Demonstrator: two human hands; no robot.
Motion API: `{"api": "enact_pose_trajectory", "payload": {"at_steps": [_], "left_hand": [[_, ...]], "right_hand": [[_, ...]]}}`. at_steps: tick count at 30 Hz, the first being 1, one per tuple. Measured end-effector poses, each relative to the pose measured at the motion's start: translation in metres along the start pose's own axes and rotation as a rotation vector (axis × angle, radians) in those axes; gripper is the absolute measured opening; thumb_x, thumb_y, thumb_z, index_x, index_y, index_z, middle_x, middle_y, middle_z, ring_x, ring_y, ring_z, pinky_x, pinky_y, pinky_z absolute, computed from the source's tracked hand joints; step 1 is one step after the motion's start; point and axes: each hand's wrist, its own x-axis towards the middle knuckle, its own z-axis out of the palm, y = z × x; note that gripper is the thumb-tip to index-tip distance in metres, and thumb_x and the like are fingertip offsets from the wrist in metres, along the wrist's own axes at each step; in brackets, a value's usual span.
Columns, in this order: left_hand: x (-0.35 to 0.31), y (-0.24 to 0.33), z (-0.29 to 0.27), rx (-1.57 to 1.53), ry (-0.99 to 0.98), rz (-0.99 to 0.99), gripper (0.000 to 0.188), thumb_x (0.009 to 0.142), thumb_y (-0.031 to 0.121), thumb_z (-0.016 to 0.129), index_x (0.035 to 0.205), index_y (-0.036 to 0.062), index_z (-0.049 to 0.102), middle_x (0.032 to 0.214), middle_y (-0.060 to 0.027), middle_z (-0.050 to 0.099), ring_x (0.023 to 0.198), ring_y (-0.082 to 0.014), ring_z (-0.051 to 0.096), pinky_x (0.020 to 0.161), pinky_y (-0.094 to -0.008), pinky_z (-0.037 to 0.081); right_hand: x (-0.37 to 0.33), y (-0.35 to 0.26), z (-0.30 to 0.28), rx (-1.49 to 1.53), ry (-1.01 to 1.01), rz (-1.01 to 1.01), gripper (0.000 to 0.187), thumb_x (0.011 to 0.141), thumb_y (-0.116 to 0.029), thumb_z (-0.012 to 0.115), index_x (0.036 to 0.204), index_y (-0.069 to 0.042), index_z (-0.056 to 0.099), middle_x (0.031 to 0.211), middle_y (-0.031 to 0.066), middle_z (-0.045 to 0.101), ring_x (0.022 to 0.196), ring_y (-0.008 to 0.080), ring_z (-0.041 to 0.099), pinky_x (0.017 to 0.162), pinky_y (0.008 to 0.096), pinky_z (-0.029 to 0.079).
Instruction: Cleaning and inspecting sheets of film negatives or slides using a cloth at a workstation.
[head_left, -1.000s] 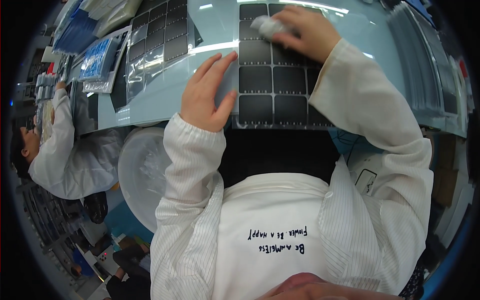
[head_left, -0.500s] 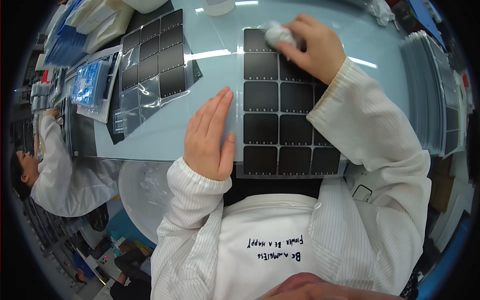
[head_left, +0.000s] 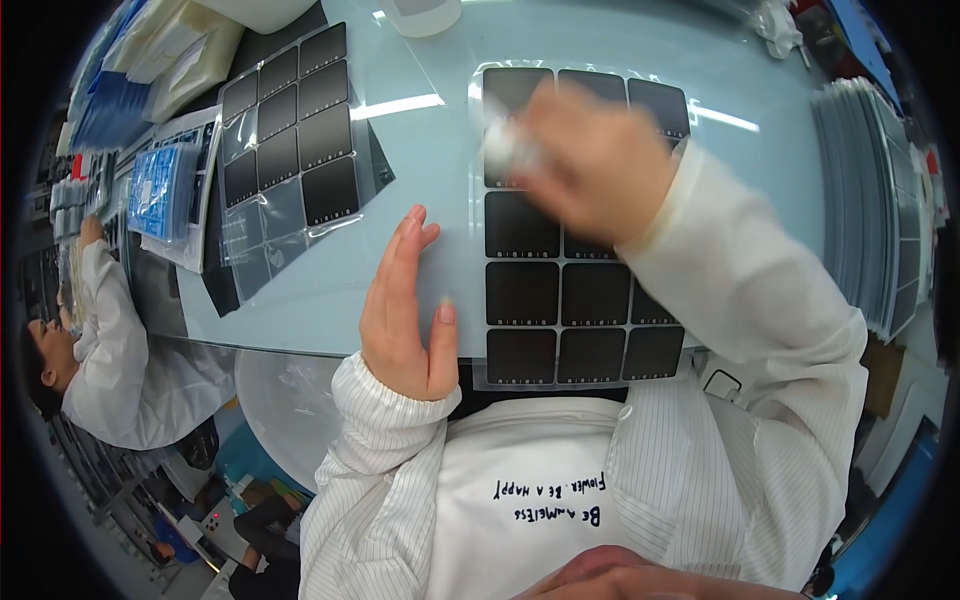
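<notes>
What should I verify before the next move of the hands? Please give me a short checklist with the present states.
1. White wad held in right hand: ok.
2. Left hand off the dark-panelled sheet: ok, beside it.
3. Sheet wholly on the table: not ok, its near edge extends past the table edge.
4. Wad touching the sheet: cannot tell, motion blur.
5. Other panelled sheet, at left, apart from this one: ok.

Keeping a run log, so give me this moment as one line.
right hand: white wad in grip, blurred, over black-panelled sheet | left hand: open, empty, left of the sheet
</notes>
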Motion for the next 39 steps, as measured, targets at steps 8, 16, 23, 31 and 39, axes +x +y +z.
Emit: {"api": "enact_pose_trajectory", "payload": {"at_steps": [8,16,23,31,39], "left_hand": [[0.002,0.005,0.001,0.014,0.006,-0.003,0.063,0.075,-0.005,0.046,0.137,-0.0100,0.032,0.134,-0.0282,0.044,0.111,-0.0390,0.056,0.097,-0.0418,0.043],[0.003,0.010,0.000,0.046,0.006,-0.003,0.058,0.076,-0.004,0.046,0.133,-0.0106,0.038,0.130,-0.0282,0.048,0.112,-0.0396,0.055,0.097,-0.0414,0.043],[0.007,0.012,-0.006,0.173,-0.086,0.029,0.051,0.071,-0.007,0.046,0.121,-0.0076,0.054,0.126,-0.0239,0.054,0.112,-0.0386,0.055,0.095,-0.0413,0.044],[0.008,0.011,-0.001,0.196,-0.063,0.066,0.051,0.069,-0.009,0.046,0.119,-0.0067,0.056,0.122,-0.0224,0.057,0.111,-0.0375,0.056,0.095,-0.0415,0.044],[0.007,0.011,0.000,0.174,-0.045,0.047,0.049,0.072,-0.008,0.045,0.119,-0.0073,0.056,0.122,-0.0226,0.057,0.112,-0.0383,0.056,0.096,-0.0423,0.044]], "right_hand": [[0.025,0.056,-0.003,-0.127,0.161,0.092,0.029,0.076,-0.020,0.070,0.098,-0.003,0.062,0.090,0.0100,0.058,0.064,0.0283,0.060,0.058,0.0369,0.049],[0.039,0.047,0.006,-0.019,0.068,0.084,0.028,0.078,-0.022,0.068,0.099,-0.004,0.061,0.094,0.0118,0.059,0.071,0.0316,0.062,0.063,0.0373,0.051],[-0.007,-0.011,-0.013,0.210,-0.214,-0.189,0.032,0.068,-0.017,0.074,0.096,-0.006,0.062,0.084,0.0107,0.057,0.066,0.0279,0.061,0.054,0.0358,0.050],[-0.047,-0.005,-0.028,0.174,0.036,0.225,0.028,0.072,-0.009,0.072,0.095,0.000,0.060,0.080,0.0117,0.056,0.057,0.0244,0.056,0.054,0.0325,0.048],[-0.059,0.039,-0.059,0.002,0.202,0.407,0.021,0.080,-0.009,0.065,0.098,0.000,0.062,0.077,0.0100,0.054,0.059,0.0178,0.051,0.053,0.0274,0.043]]}}
